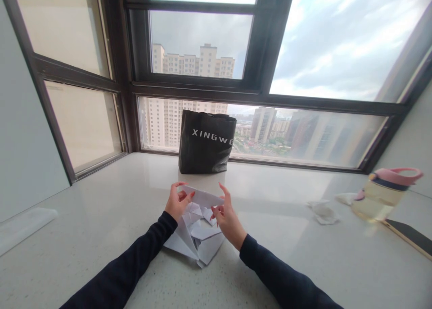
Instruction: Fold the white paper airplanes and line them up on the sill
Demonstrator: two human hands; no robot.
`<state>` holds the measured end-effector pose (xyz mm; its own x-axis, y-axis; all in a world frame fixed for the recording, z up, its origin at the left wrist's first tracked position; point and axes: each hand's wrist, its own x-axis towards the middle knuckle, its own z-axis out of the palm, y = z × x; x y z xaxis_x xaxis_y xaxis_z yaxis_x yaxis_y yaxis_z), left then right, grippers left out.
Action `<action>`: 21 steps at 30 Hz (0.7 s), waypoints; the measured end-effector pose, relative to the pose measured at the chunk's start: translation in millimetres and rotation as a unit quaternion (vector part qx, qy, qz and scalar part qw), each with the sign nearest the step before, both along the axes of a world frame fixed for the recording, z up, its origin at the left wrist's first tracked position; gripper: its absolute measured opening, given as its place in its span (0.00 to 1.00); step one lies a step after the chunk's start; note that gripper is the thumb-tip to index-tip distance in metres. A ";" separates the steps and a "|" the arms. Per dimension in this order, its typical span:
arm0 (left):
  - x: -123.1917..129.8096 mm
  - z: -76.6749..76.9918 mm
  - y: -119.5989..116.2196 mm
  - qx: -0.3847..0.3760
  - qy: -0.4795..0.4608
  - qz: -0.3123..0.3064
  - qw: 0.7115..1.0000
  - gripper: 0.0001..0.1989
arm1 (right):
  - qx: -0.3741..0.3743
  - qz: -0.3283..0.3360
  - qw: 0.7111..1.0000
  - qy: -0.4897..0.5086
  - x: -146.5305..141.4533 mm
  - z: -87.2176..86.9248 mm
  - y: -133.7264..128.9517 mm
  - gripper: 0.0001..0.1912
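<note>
A folded strip of white paper (204,197) is stretched between my two hands, above the counter. My left hand (177,202) pinches its left end between thumb and fingers. At the right end, my right hand (228,216) grips the paper with its thumb and a finger, while the index finger points up. Below and between the hands lie several folded white papers (185,237) in a loose, overlapping pile; my hands and the strip hide part of it.
Behind the papers a black bag (207,147) stands upright by the window. On the right are a crumpled tissue (323,212), a bottle with a pink lid (381,196) and a phone (411,234). A white translucent object (27,225) lies far left on the pale counter (111,214).
</note>
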<state>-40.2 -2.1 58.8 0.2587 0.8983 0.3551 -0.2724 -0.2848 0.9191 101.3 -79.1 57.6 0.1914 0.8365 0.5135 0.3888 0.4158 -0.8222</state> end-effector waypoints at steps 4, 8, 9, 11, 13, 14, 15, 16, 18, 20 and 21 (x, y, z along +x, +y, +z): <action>-5.9 3.9 6.9 -0.008 -0.029 0.062 0.998 0.24 | 0.077 -0.155 0.982 -0.074 4.3 0.3 -0.5 0.28; -10.2 6.7 12.5 -0.011 -0.060 0.103 0.993 0.24 | 0.072 -0.086 0.980 -0.166 0.4 2.0 -5.1 0.11; -10.7 7.2 13.0 -0.014 -0.065 0.108 0.992 0.24 | 0.056 -0.060 0.977 -0.195 -1.5 0.8 -5.9 0.10; -10.9 8.2 12.5 -0.024 -0.071 0.114 0.991 0.23 | 0.023 -0.031 0.969 -0.242 -5.3 -2.9 -6.9 0.10; -10.5 9.2 10.6 -0.032 -0.065 0.112 0.991 0.22 | -0.007 -0.022 0.960 -0.279 -8.1 -6.9 -7.6 0.11; -10.2 9.6 9.5 -0.036 -0.059 0.111 0.991 0.21 | -0.021 -0.020 0.955 -0.296 -8.9 -8.7 -7.9 0.12; -9.9 10.0 8.4 -0.038 -0.053 0.108 0.992 0.20 | -0.032 -0.015 0.950 -0.311 -9.3 -10.3 -8.1 0.12; -9.6 10.2 7.5 -0.040 -0.049 0.106 0.992 0.20 | -0.040 -0.006 0.946 -0.322 -9.4 -11.7 -8.2 0.12; -9.3 10.4 6.5 -0.041 -0.045 0.103 0.993 0.19 | -0.042 0.013 0.947 -0.319 -8.8 -13.6 -7.7 0.11; -9.5 10.3 7.1 -0.039 -0.052 0.107 0.992 0.19 | -0.024 0.032 0.959 -0.279 -7.2 -14.2 -5.8 0.12; -10.0 10.3 8.0 -0.038 -0.059 0.112 0.991 0.19 | -0.012 0.038 0.968 -0.249 -6.0 -13.8 -4.4 0.12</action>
<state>-50.2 5.9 69.0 0.0100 0.9540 0.2996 -0.3165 -0.2812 0.9060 95.3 -83.4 43.8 -0.1372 0.8512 0.5066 0.7077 0.4421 -0.5511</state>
